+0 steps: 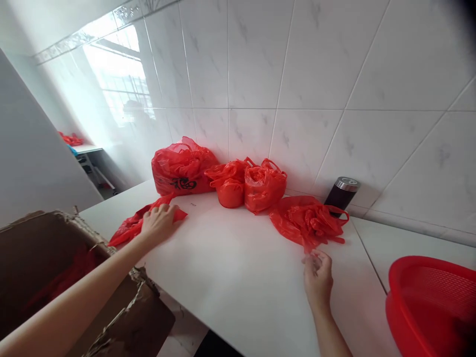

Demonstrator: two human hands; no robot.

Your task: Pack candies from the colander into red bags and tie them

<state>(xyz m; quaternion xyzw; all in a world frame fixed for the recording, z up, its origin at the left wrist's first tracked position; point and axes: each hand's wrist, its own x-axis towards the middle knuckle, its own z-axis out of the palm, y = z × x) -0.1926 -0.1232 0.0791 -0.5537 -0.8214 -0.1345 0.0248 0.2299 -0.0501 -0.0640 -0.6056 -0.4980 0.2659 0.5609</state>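
Observation:
My left hand (pixel 159 223) reaches over the white table and rests on a flattened red plastic bag (pixel 128 227), its fingers closed on the bag's film. On the right, my right hand (pixel 318 275) pinches the loose lower end of a crumpled red bag (pixel 308 218). Between and behind the hands, three filled red bags stand along the wall: a large one with black lettering (pixel 182 168), a small round one (pixel 229 188) and a knotted one (pixel 263 186).
A dark bottle with a silver lid (pixel 341 194) stands behind the right bag. Red plastic baskets (pixel 403 297) sit at the right edge of the table (pixel 230 267). An open cardboard box (pixel 148 317) with red material inside is at lower left. White tiles cover the wall.

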